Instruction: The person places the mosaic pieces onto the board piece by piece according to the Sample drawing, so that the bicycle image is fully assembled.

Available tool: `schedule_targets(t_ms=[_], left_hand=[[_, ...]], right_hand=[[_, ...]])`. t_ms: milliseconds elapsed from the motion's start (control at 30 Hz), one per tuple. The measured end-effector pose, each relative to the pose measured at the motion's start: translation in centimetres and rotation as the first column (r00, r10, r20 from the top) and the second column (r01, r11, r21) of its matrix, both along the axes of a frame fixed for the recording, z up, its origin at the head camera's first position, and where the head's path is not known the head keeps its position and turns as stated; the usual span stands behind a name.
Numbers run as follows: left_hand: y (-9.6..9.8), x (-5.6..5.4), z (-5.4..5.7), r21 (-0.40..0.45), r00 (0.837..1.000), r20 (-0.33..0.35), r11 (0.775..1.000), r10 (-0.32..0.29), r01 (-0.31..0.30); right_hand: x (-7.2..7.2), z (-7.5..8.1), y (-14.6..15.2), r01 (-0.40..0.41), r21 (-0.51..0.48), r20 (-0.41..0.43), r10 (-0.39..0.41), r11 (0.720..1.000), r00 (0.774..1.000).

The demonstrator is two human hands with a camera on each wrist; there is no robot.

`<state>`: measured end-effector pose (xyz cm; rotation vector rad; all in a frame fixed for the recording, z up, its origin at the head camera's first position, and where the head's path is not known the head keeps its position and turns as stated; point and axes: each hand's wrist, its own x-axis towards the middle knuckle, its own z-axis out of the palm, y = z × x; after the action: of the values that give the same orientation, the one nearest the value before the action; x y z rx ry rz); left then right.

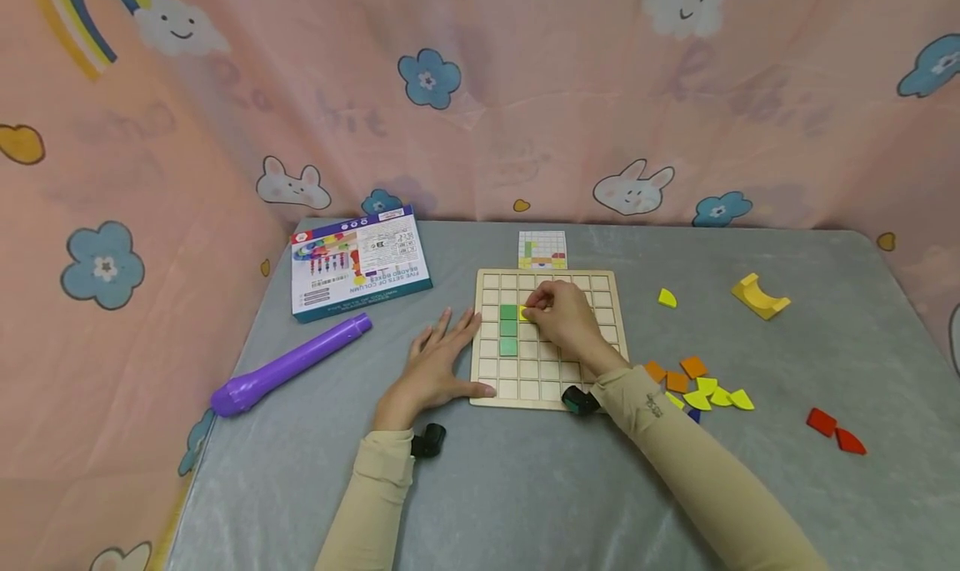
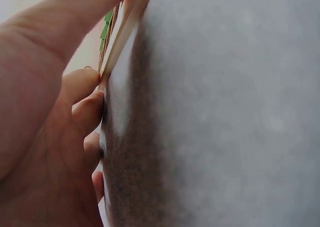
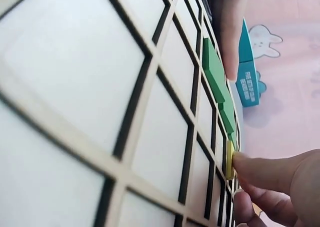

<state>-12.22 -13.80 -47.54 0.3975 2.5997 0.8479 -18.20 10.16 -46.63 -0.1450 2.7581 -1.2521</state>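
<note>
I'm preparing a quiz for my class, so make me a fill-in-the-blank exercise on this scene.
The right hand pinches a tile colored ____.
The three tiles in one column of the gridded wooden board are colored ____.
The cardboard box lies to the board's ____.
Loose red pieces number ____.

Missing words: yellow; green; left; two.

It seems a play corner, whether home or elsewhere unclear: pink cloth (image 1: 517, 21) with rabbits (image 1: 634, 191), clouds (image 1: 178, 27) and rainbows (image 1: 78, 22) hangs around a grey table (image 1: 510, 496) bearing a board (image 1: 491, 371), tiles (image 1: 677, 382) and box (image 1: 363, 262).

Matt wooden board (image 1: 528, 390), glossy plastic tube (image 1: 291, 364), velvety cloth table cover (image 1: 495, 488)
</note>
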Motion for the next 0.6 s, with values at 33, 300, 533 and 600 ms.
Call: schedule_targets(t_ms=[33, 300, 533, 600], left_hand=[[0.0, 0.0, 0.0, -0.002, 1.0, 0.001, 1.0, 0.001, -0.001], [0.0, 0.0, 0.0, 0.004, 1.0, 0.005, 1.0, 0.0, 0.0], [0.0, 0.0, -0.1, 0.005, 1.0, 0.001, 1.0, -0.003, 0.003], [0.0, 0.0, -0.2, 0.006, 1.0, -0.001, 1.0, -0.003, 0.003]], right_hand=[[0.0, 0.0, 0.1, -0.002, -0.003, -0.002, 0.002, 1.0, 1.0], [0.0, 0.0, 2.2, 0.007, -0.05, -0.011, -0.008, 0.999, 1.0], [-0.2, 0.7, 6.5, 0.018, -0.029, 0.046, -0.017, 0.999, 0.999], [-0.1, 1.0, 8.0, 0.019, -0.01, 0.049, -0.019, 1.0, 0.999]])
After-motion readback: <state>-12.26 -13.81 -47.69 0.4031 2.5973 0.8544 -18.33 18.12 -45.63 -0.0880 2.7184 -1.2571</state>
